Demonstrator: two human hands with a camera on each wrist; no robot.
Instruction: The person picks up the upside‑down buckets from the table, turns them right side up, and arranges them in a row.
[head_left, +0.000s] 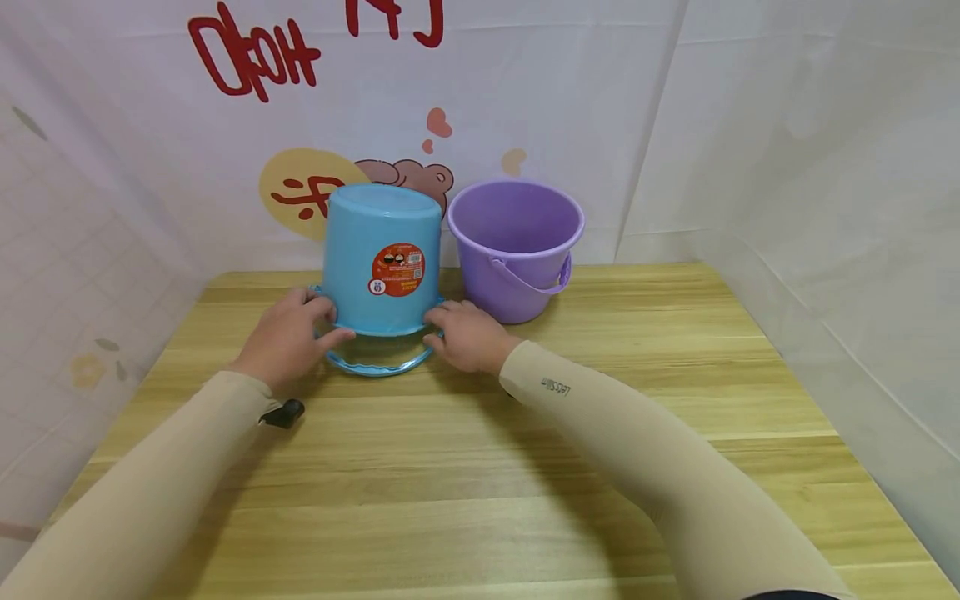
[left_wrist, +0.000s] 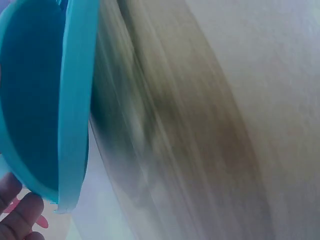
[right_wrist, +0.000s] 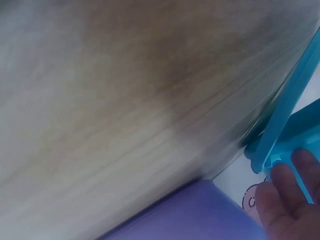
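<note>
A big white wall cloth (head_left: 570,92) with red writing hangs behind a wooden table (head_left: 480,467). Two long tan sleeves (head_left: 622,433) reach over the table. Near the back, a purple bucket (head_left: 498,296) stands the right way up. Just beside it, on the left, is a blue bucket (head_left: 352,275), turned upside down with its bottom on top. I can't tell if its back edge touches the table. The left hand (head_left: 288,337) holds the blue rim on one side, with its fingers and thumb pinching it. The right hand (head_left: 472,333) grips the other side of the rim, its fingers on the bucket and its thumb lower. A blue handle (head_left: 378,370) hangs below the front rim. A purple handle (head_left: 553,291) droops across its bucket. A round red sticker (head_left: 399,269) sits on the blue side.
</note>
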